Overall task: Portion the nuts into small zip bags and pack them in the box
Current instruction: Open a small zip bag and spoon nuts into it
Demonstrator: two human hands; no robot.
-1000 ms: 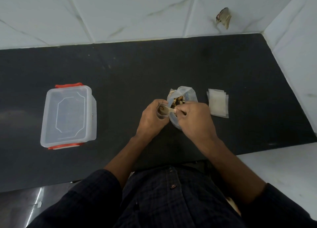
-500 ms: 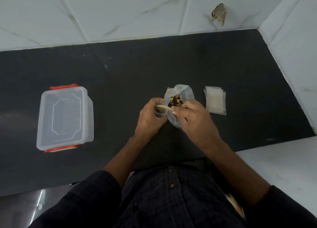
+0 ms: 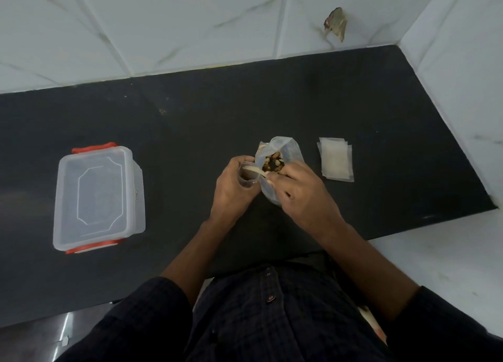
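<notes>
A clear plastic bag of mixed nuts stands open in the middle of the dark counter. Just left of it my left hand holds a small zip bag with its mouth held open. My right hand pinches a pale spoon whose bowl sits over the small bag's mouth. A stack of empty small zip bags lies flat to the right of the nut bag. The clear box with red clips sits at the left, lid on.
White tiled walls rise behind the counter and along its right side, with a brown mark on the back wall. A white ledge lies at the near right. My dark checked shirt fills the bottom.
The spoon tip has stayed at the small bag's mouth. Both hands hold nearly the same place; the view has shifted slightly.
</notes>
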